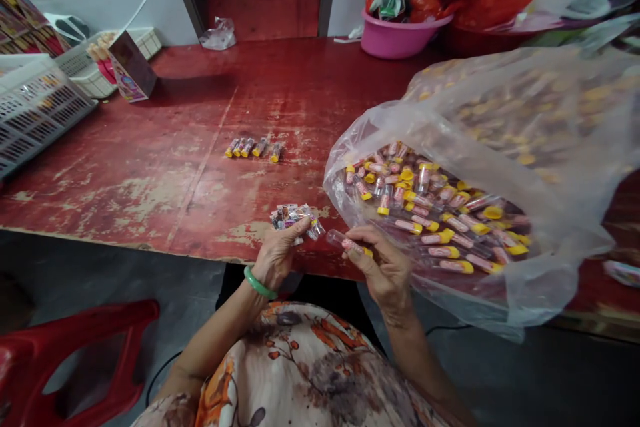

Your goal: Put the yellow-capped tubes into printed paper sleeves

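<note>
From the head camera, the left hand [276,255] has its fingers clamped on a small bundle of clear wrappers [295,219] at the near edge of the red bench [190,147]. The right hand [385,267] pinches a yellow-capped tube [350,245] just beside the open plastic bag [500,147] full of such tubes. Five more tubes [254,147] lie in a row farther back on the bench.
</note>
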Demonstrator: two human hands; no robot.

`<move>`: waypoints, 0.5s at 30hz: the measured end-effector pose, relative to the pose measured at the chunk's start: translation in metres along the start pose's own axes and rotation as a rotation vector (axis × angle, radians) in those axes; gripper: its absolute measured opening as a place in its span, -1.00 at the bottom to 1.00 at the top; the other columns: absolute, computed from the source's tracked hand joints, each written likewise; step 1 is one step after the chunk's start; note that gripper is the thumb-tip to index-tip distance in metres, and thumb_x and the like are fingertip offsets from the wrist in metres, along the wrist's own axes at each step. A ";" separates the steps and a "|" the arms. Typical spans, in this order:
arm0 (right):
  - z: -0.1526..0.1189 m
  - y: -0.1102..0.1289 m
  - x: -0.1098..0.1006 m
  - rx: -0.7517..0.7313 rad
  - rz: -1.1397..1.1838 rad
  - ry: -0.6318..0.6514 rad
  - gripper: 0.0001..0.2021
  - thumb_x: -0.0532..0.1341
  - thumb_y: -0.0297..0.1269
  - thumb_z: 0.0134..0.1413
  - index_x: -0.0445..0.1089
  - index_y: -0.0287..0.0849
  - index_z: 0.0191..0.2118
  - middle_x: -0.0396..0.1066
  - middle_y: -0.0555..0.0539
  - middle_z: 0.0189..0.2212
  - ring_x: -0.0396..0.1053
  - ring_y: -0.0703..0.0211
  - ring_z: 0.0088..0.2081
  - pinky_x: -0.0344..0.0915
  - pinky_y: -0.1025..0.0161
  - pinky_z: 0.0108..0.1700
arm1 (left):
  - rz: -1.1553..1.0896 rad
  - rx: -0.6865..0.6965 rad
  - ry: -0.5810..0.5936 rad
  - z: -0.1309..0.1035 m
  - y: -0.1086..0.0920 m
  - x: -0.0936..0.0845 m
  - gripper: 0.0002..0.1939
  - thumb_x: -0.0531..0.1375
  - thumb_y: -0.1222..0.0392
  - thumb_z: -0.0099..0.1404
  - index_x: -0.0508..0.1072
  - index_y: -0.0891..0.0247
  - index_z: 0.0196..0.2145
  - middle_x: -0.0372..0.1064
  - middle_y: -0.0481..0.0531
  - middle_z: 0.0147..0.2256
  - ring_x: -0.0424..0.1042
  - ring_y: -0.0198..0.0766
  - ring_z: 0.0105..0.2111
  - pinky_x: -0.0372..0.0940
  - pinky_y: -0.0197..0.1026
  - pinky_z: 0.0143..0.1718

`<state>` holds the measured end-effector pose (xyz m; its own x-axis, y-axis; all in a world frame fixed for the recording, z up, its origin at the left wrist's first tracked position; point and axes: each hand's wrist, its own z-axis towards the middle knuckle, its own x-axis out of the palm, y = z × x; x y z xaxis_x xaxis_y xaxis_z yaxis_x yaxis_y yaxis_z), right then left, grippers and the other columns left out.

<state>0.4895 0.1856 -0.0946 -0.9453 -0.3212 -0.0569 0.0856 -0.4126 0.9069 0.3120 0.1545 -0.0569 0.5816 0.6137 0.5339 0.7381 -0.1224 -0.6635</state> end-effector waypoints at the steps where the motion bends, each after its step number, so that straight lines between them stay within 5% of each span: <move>1: 0.000 0.002 0.001 -0.074 -0.100 -0.005 -0.85 0.30 -0.35 0.24 0.50 -0.09 -0.08 0.45 -0.05 -0.16 0.45 0.17 -0.16 0.38 0.22 -0.09 | -0.006 -0.018 0.008 0.000 0.000 0.000 -0.46 0.63 0.16 -0.37 0.56 0.38 -0.41 0.53 0.01 -0.42 0.47 -0.32 -0.45 0.38 -0.27 -0.34; 8: 0.002 0.011 0.012 -0.552 -0.567 -0.055 -0.67 0.28 -0.56 0.19 0.41 -0.18 0.05 0.41 -0.15 -0.18 0.43 0.13 -0.18 0.42 0.20 -0.16 | -0.082 -0.137 -0.025 0.004 0.003 -0.005 -0.61 0.59 0.31 -0.21 0.53 0.34 -0.43 0.51 -0.03 -0.43 0.46 -0.35 -0.47 0.40 -0.32 -0.41; 15: -0.001 0.007 0.020 -0.622 -0.648 -0.075 -0.68 0.30 -0.52 0.19 0.40 -0.23 0.06 0.46 -0.23 -0.20 0.47 0.07 -0.21 0.47 0.15 -0.19 | -0.069 -0.064 -0.021 -0.002 0.003 0.001 -0.64 0.57 0.30 -0.18 0.51 0.34 -0.46 0.50 -0.03 -0.46 0.45 -0.36 -0.49 0.41 -0.34 -0.41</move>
<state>0.4714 0.1755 -0.0897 -0.8836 0.1823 -0.4313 -0.3368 -0.8873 0.3150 0.3155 0.1529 -0.0579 0.5216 0.6383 0.5661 0.7973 -0.1285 -0.5898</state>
